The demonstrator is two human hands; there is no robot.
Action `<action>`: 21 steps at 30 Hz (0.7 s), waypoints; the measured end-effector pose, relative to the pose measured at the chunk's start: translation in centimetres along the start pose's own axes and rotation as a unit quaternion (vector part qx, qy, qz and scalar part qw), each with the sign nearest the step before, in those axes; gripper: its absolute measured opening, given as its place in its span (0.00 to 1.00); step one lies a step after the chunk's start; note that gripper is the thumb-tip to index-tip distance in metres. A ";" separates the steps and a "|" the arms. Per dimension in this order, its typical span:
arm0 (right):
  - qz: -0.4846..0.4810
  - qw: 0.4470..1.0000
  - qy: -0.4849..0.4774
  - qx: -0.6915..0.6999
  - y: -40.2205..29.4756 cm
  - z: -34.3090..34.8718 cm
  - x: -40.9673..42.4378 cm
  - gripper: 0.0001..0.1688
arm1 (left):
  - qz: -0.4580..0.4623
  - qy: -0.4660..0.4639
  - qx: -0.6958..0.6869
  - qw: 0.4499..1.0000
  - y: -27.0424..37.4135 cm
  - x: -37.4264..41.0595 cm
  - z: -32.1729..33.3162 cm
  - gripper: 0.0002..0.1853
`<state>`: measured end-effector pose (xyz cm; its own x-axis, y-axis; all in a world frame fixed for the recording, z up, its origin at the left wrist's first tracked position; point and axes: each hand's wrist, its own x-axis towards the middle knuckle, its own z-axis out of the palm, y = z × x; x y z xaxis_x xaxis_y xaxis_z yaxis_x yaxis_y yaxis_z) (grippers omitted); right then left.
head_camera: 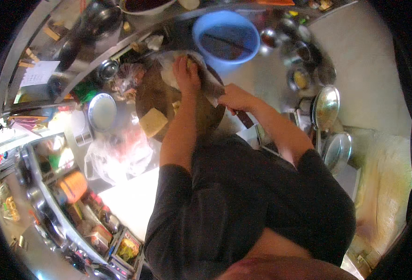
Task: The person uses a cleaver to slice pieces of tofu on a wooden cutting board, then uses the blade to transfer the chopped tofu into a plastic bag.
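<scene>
My right hand (239,99) is closed on the handle of a cleaver (211,84), whose broad blade lies over the round chopping board (150,87). Towards the back of the board, my left hand (187,75) presses on pale food (170,77), with part of a clear plastic bag around it; its exact kind is blurred. A pale yellow square block, perhaps tofu (153,122), rests at the board's front left edge. Small pale pieces lie beside my left forearm.
A blue plastic basin (227,63) stands behind the board on the right. To the left are a blue-rimmed plate (102,112) and plastic bags (122,157). Metal bowls (298,78) stand at the right, near a large strainer or pan (326,106).
</scene>
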<state>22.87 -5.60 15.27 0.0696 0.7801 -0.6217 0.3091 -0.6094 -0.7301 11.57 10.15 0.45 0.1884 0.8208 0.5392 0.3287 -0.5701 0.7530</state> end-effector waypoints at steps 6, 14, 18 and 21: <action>-0.018 0.999 0.014 -0.031 0.3 1.0 4.4 0.16 | -0.021 -0.023 0.102 0.994 -4.6 2.2 -1.0 0.19; 0.035 0.997 0.015 -0.066 2.4 -1.6 -0.5 0.22 | -0.081 -0.085 0.193 0.974 -7.2 -0.7 -6.1 0.23; 0.003 0.969 0.101 -0.227 11.8 -0.5 -2.6 0.20 | -0.037 -0.077 0.176 0.981 -9.0 -1.2 -5.4 0.24; 0.004 0.952 0.238 -0.192 17.5 1.4 -5.3 0.24 | -0.124 -0.093 0.160 0.975 -8.8 -0.7 -4.8 0.25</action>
<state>26.61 -20.58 5.35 0.4674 0.8071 -0.3607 0.6246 -0.5902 -0.5113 4.15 14.45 -4.72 0.2214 0.9412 0.2550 0.6523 -0.3374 0.6788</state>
